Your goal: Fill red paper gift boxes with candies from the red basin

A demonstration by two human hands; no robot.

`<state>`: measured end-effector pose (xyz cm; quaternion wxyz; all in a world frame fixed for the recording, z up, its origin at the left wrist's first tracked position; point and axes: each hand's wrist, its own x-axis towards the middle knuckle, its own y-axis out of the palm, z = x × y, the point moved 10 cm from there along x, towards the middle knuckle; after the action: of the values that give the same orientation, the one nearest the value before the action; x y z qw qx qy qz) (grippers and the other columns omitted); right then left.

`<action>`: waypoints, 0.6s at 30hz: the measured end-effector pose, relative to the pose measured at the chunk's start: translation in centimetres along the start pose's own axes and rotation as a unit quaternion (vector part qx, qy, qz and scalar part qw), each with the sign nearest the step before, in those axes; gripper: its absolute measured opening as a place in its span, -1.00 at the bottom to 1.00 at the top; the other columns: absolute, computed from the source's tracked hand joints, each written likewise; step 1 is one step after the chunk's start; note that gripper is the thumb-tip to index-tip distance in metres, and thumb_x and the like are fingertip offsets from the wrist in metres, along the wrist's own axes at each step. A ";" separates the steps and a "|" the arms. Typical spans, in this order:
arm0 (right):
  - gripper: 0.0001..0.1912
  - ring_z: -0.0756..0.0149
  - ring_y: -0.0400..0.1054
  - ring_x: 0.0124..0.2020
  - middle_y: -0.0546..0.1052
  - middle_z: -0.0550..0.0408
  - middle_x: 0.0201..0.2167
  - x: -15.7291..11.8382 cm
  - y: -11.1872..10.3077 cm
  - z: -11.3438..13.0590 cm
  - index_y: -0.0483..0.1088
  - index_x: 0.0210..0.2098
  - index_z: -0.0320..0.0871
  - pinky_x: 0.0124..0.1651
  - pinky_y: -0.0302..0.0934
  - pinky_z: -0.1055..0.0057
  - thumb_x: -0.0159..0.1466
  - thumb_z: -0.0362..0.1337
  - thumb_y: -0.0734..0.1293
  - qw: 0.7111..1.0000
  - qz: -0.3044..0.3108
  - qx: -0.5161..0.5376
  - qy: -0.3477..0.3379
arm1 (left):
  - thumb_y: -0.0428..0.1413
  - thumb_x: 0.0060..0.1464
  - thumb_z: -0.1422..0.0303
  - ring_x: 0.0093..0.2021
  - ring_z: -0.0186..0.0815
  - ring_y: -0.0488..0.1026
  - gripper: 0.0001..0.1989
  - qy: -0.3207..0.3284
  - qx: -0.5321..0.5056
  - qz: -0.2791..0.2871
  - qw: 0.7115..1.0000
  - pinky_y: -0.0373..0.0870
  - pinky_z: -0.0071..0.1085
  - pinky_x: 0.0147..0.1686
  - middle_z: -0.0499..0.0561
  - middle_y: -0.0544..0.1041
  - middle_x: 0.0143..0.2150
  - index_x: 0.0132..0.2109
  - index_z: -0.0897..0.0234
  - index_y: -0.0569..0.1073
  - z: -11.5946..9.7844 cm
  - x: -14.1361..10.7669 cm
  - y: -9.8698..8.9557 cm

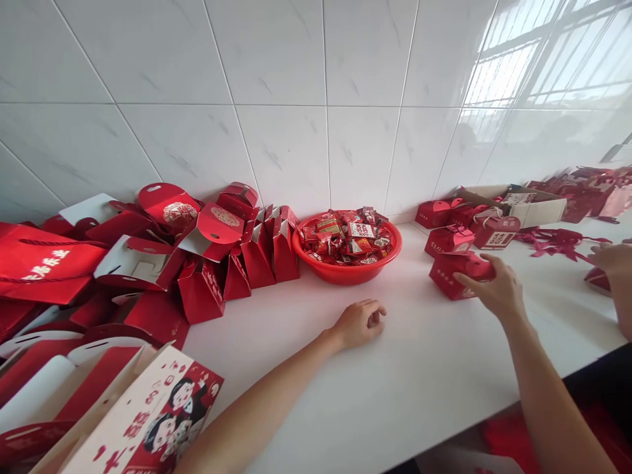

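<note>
My left hand [358,322] rests on the white table in front of the candy basin, its fingers curled in loosely with nothing visible in them. Over at the right, my right hand [498,289] grips a small red gift box [448,278] by its upper part, thumb on the near side. The box stands upright on the table, just in front of another closed red box [442,241]. A red plastic basin [345,271] full of wrapped candies [348,237] sits between and behind my hands, near the wall.
Open red boxes [148,260] crowd the left side, with a printed carton [162,415] nearest me. At the right stand a cardboard tray [540,212], a box with a handle [496,232] and dark red ribbons [553,243]. Another person's hand [615,263] is at the right edge.
</note>
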<state>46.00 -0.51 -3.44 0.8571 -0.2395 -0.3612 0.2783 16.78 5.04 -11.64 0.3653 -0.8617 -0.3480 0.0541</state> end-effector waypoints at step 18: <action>-0.58 -0.19 0.33 -0.05 0.43 -0.18 -0.22 7.9 1.9 -5.0 0.34 -0.34 -0.07 -0.06 0.23 -0.05 -0.11 -0.03 0.48 0.997 0.031 0.059 0.023 | 0.10 0.08 0.45 -0.39 -0.39 0.38 -0.84 0.006 0.021 0.000 1.000 0.39 -0.44 -0.27 0.02 0.52 -0.25 -0.19 0.30 0.54 -0.2 -0.1 0.3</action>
<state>53.81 4.97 -3.92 0.8691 -0.2058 -0.3163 0.3198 16.92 4.78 -11.71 0.3850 -0.8542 -0.3448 0.0561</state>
